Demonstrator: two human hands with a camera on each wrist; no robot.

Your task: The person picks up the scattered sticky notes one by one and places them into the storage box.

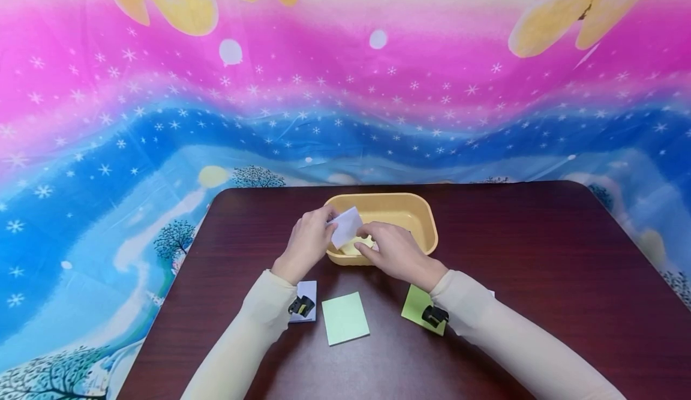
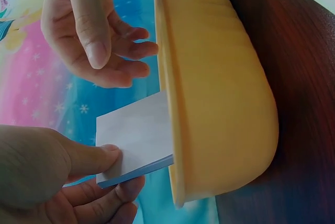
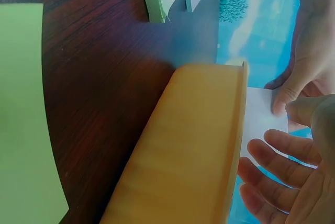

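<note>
My left hand point(image 1: 308, 241) pinches a pale lavender pad of sticky notes point(image 1: 347, 227) between thumb and fingers; its layered edge shows in the left wrist view. The pad is tilted over the left part of a yellow plastic basin point(image 1: 430, 223), and the basin wall hides its far end in both wrist views. Just right of the pad is my right hand point(image 1: 398, 255), its fingers loosely curved and nothing between them. In the right wrist view its fingers point(image 3: 282, 166) lie close to the pad. Something pale yellow point(image 1: 357, 247) shows inside the basin, below the hands.
On the dark wooden table point(image 1: 518, 244), nearer me, lie a light green pad point(image 1: 345, 319), a lavender pad point(image 1: 309, 292) partly under my left wrist and an olive-green pad point(image 1: 414, 305) partly under my right. A patterned cloth point(image 1: 345, 88) hangs behind the table.
</note>
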